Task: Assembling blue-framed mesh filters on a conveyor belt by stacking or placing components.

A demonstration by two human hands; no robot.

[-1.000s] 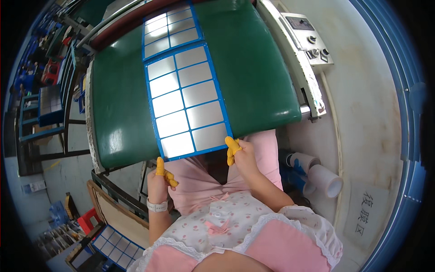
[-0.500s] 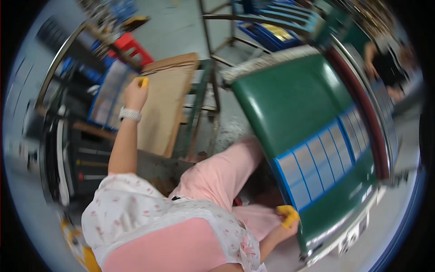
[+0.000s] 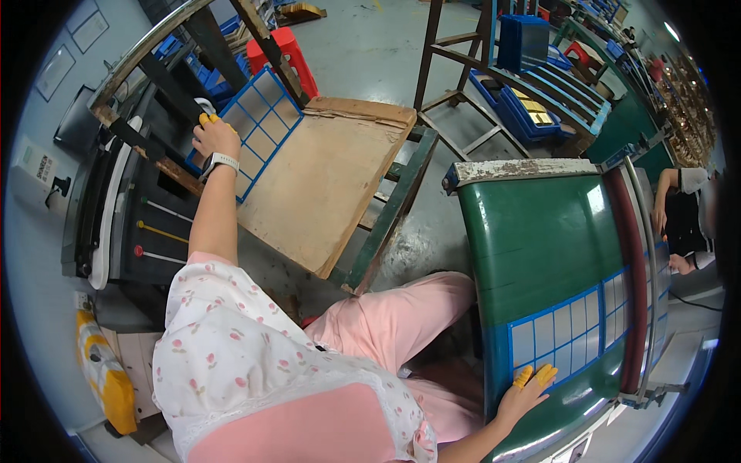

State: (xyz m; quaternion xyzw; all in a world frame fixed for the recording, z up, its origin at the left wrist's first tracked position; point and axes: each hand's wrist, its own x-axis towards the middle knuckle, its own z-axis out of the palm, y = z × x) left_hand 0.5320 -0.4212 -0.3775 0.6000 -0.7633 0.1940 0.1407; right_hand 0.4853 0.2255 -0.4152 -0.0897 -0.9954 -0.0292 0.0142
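Observation:
My left hand point(image 3: 214, 140), with yellow finger covers and a watch at the wrist, is closed at the upper-left edge of a thin panel point(image 3: 266, 116) divided by blue lines. That panel lies across the left part of a worn wooden board point(image 3: 309, 170). On the right, my right hand point(image 3: 526, 392) has its yellow-covered fingers stretched out. They lie on the near corner of a similar blue-lined panel point(image 3: 544, 336), which rests on a green conveyor belt point(image 3: 540, 239). Another such panel point(image 3: 617, 301) adjoins its far right side, partly under a dark red roller point(image 3: 627, 231).
A metal rail point(image 3: 656, 270) runs beside the roller. Beyond it a co-worker's hands point(image 3: 679, 264) are near the panels. Behind the board stands a red stool point(image 3: 285, 58). Blue crates point(image 3: 521, 108) and a metal-framed rack point(image 3: 463, 96) stand farther back. A green frame point(image 3: 394, 208) supports the board.
My left hand has moved from the panel's right side to its upper-left edge. My right hand has gone from a pinch at the belt's near edge to fingers spread on the panel. The view has shifted.

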